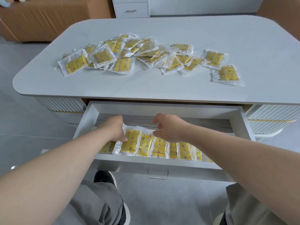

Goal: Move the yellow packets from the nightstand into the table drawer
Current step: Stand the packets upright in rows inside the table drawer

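Several yellow packets (139,52) in clear wrappers lie scattered on the white table top (162,88). The table drawer (162,164) stands pulled out below it, with a row of yellow packets (175,150) lined up along its front. My left hand (116,130) is inside the drawer, fingers pressed on the left edge of a yellow packet (130,142) at the row's left part. My right hand (168,127) hovers just above the row, fingers spread and curled, holding nothing.
A clear handle (157,174) hangs on the drawer front. Grey slats line the drawer's back (194,122). My knees and dark shoes are below the drawer. A white cabinet (131,7) and brown cardboard boxes (48,18) stand beyond the table.
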`<control>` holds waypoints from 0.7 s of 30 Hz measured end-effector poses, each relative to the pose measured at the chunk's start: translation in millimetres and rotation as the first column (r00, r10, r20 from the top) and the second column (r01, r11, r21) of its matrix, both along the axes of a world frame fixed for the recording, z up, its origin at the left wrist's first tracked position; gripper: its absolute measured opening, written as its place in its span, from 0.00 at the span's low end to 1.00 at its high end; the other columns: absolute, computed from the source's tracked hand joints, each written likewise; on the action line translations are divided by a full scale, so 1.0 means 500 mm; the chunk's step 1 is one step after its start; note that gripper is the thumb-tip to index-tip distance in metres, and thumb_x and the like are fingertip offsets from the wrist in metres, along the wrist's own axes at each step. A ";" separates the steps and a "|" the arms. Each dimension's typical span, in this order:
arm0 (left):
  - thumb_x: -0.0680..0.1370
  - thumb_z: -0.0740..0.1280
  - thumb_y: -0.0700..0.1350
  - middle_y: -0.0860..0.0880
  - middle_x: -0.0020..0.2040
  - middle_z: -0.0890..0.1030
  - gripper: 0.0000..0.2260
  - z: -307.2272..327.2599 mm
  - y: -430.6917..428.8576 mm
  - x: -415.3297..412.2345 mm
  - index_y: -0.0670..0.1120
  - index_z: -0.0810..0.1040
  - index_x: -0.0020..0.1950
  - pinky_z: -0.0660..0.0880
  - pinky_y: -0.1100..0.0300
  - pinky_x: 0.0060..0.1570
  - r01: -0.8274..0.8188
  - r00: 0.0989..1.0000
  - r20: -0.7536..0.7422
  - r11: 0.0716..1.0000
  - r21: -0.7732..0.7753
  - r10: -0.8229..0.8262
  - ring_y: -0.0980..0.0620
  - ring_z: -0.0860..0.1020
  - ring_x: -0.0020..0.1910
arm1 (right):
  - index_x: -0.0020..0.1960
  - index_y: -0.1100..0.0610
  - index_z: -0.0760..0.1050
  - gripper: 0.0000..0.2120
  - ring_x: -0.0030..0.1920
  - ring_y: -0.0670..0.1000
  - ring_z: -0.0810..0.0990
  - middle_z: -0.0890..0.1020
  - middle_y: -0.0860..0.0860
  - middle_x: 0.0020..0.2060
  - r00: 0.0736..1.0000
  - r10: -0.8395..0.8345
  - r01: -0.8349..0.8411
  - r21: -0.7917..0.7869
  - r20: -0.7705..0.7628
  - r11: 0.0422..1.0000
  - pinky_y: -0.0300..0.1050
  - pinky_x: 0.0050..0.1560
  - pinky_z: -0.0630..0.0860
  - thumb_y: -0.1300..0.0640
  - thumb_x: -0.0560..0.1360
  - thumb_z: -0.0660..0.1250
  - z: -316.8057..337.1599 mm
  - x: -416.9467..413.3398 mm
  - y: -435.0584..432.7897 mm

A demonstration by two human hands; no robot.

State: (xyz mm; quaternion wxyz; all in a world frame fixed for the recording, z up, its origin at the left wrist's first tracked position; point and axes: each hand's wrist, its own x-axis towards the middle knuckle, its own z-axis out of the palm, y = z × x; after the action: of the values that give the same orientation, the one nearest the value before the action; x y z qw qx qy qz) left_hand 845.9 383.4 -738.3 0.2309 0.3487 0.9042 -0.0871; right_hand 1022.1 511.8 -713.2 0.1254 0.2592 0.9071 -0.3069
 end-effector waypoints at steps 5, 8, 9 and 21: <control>0.69 0.79 0.58 0.46 0.65 0.77 0.39 0.005 0.003 0.016 0.44 0.64 0.72 0.73 0.55 0.44 0.019 0.993 -0.118 0.997 -0.074 -0.027 0.44 0.78 0.61 | 0.67 0.53 0.72 0.16 0.55 0.52 0.79 0.80 0.50 0.59 0.999 0.028 -0.027 0.026 -0.024 0.999 0.49 0.56 0.79 0.51 0.80 0.66 0.000 -0.001 -0.002; 0.69 0.78 0.59 0.46 0.66 0.75 0.39 0.041 0.024 0.025 0.44 0.65 0.72 0.74 0.55 0.46 -0.037 0.993 -0.117 0.991 -0.130 0.021 0.45 0.77 0.61 | 0.65 0.52 0.72 0.14 0.53 0.51 0.80 0.79 0.49 0.60 0.996 0.055 -0.052 0.047 -0.074 0.998 0.48 0.55 0.80 0.50 0.81 0.64 0.014 -0.001 -0.008; 0.71 0.77 0.59 0.46 0.64 0.76 0.36 0.060 0.035 0.025 0.44 0.67 0.71 0.75 0.55 0.46 -0.051 0.996 -0.085 0.989 -0.141 0.039 0.46 0.78 0.58 | 0.64 0.52 0.73 0.13 0.52 0.50 0.80 0.79 0.48 0.59 0.992 0.059 -0.053 0.062 -0.108 0.997 0.46 0.54 0.79 0.49 0.82 0.63 0.021 -0.002 -0.012; 0.78 0.64 0.63 0.45 0.58 0.81 0.21 0.208 0.092 -0.293 0.47 0.76 0.59 0.75 0.49 0.56 -0.152 0.945 -0.118 0.729 0.667 0.304 0.41 0.79 0.58 | 0.74 0.51 0.62 0.27 0.74 0.58 0.58 0.61 0.55 0.74 0.940 0.118 0.066 0.511 -0.320 0.857 0.55 0.72 0.60 0.38 0.81 0.59 0.111 -0.269 0.005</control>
State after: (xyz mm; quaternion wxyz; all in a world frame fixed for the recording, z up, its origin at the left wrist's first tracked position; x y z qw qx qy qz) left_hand 699.4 429.1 -634.4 0.0036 0.2808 0.9335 0.2230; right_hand 887.7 514.2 -657.6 -0.1026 0.2137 0.9671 -0.0920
